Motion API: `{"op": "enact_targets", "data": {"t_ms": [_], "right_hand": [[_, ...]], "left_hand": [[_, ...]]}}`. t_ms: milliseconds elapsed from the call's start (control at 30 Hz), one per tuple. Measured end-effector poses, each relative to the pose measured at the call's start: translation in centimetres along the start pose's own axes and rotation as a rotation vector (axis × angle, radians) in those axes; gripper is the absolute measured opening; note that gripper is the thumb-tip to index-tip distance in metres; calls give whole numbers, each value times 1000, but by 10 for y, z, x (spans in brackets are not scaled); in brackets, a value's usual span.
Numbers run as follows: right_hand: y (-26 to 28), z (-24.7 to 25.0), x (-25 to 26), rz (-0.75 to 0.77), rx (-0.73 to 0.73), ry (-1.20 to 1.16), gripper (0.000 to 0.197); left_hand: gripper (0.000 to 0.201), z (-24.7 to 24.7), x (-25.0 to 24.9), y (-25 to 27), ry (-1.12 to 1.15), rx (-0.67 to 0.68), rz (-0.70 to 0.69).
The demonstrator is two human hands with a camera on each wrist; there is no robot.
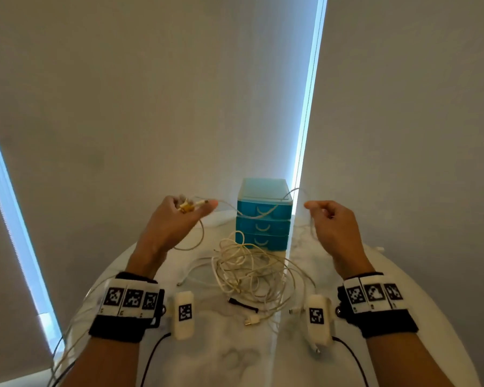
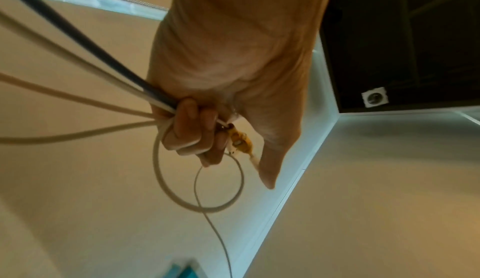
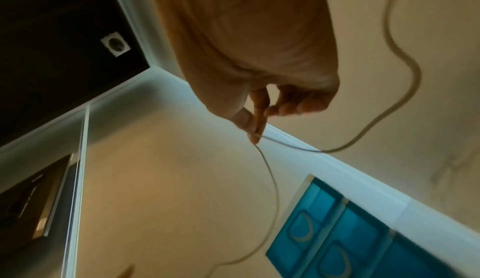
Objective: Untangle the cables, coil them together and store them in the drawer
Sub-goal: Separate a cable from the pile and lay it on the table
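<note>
A tangle of white cables (image 1: 249, 269) lies on the round white table (image 1: 235, 358) in front of a small blue drawer unit (image 1: 263, 213), whose three drawers are closed. My left hand (image 1: 185, 210) is raised left of the unit and grips several cable strands and yellow-tipped plugs (image 2: 239, 140), with a loop (image 2: 200, 179) hanging below the curled fingers. My right hand (image 1: 319, 210) is raised right of the unit and pinches one thin white cable (image 3: 270, 171) between thumb and fingertips. That cable sags between both hands across the drawer unit.
A short black cable (image 1: 242, 304) and a loose white plug (image 1: 253, 321) lie at the near edge of the tangle. Window blinds hang behind the table. Wrist camera cords trail off the left table edge.
</note>
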State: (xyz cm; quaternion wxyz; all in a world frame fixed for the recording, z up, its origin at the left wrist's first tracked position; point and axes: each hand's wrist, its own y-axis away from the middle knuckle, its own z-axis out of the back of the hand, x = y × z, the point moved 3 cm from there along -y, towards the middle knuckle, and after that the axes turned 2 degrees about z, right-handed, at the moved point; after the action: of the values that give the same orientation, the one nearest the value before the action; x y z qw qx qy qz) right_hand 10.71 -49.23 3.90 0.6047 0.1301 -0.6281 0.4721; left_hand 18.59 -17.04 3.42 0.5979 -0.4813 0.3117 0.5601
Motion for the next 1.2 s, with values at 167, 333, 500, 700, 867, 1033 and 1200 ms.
{"op": "enact_targets", "data": {"t_ms": [167, 333, 500, 700, 867, 1033, 1200], "right_hand": [[-24, 31, 10, -47, -266, -12, 20], [-44, 44, -7, -278, -331, -449, 29], [-48, 0, -6, -288, -341, -433, 37], [-34, -108, 74, -17, -104, -458, 30], [60, -188, 124, 224, 1020, -64, 25], [75, -145, 110, 23, 1062, -257, 26], [53, -108, 99, 30, 874, -246, 26]], "left_hand": [[57, 48, -24, 4, -82, -127, -100], [57, 87, -24, 2, 0, -243, -61], [58, 78, -47, 8, 87, -235, -133], [53, 105, -87, 33, 95, -454, -285], [50, 148, -102, 48, 76, -627, -358], [46, 141, -99, 45, 49, -545, -351], [34, 103, -87, 26, -18, -288, -252]]}}
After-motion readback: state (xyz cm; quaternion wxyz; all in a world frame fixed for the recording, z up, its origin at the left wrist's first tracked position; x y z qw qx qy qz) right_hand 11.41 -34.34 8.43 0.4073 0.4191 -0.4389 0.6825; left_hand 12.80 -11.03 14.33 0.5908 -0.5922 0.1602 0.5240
